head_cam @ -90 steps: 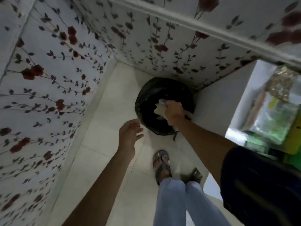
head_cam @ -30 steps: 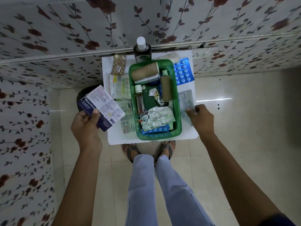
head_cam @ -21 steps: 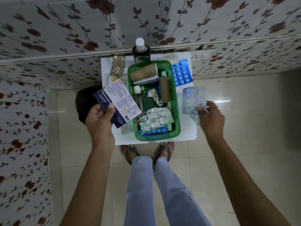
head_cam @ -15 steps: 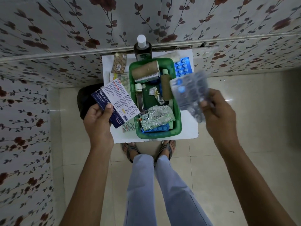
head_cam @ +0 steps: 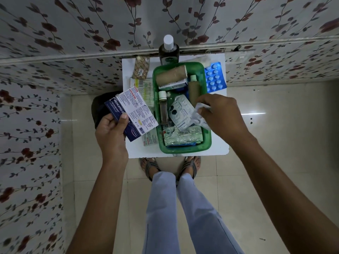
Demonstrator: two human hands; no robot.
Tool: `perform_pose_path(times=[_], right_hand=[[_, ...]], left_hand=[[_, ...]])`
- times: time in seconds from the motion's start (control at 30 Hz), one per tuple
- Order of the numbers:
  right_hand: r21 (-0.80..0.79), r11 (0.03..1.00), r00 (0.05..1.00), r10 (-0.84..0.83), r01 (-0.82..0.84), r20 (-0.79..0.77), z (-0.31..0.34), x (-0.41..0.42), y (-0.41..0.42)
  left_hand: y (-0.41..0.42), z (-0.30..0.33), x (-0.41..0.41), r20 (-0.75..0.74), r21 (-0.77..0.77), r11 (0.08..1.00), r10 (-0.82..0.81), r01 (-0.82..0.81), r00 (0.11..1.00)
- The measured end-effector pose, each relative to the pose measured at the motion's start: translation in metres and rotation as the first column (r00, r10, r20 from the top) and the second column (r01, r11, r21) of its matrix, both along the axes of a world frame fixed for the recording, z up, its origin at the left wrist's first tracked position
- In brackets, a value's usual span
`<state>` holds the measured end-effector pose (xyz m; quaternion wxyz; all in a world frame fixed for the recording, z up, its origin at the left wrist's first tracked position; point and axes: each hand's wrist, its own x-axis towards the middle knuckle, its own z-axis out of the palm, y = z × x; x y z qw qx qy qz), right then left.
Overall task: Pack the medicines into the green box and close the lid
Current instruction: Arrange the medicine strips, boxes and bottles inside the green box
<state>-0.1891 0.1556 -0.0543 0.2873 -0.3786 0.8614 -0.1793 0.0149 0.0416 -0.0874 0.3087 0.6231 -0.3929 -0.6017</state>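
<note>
The green box (head_cam: pixel 207 143) stands open on a small white table (head_cam: pixel 219 150), holding a brown roll (head_cam: pixel 171 75), a small bottle (head_cam: pixel 163 109), a tube and foil strips (head_cam: pixel 182 137). My left hand (head_cam: pixel 110 132) holds a blue-and-white plaster box (head_cam: pixel 132 114) above the table's left side. My right hand (head_cam: pixel 222 114) reaches over the box's right rim, gripping a silvery blister strip (head_cam: pixel 181 111) that lies partly inside the box. No lid is in view.
On the table outside the box lie a blue blister pack (head_cam: pixel 214 77), a tan pill packet (head_cam: pixel 141 67), a striped strip (head_cam: pixel 142 83) and a dark bottle with a white cap (head_cam: pixel 168 51). A black bin (head_cam: pixel 99 109) sits left on the floor. Flowered walls enclose the corner.
My right hand picked the silvery blister strip off the table's right side, lifted it, then brought it down into the green box. My left hand kept holding the plaster box, shifting slightly right.
</note>
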Motion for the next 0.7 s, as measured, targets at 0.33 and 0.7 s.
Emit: perform_pose_path(times=[0.33, 0.7], right_hand=[[0.236, 0.964, 0.984, 0.147, -0.12, -0.101, -0.035, 0.029, -0.03], [0.313, 0.903, 0.955, 0.291, -0.294, 0.059, -0.036, 0.034, -0.031]], left_hand=[[0.0, -0.003, 0.001, -0.014, 0.023, 0.999, -0.042, 0.043, 0.999], [0.004, 0.005, -0.014, 0.03, 0.027, 0.985, -0.173, 0.173, 0.984]])
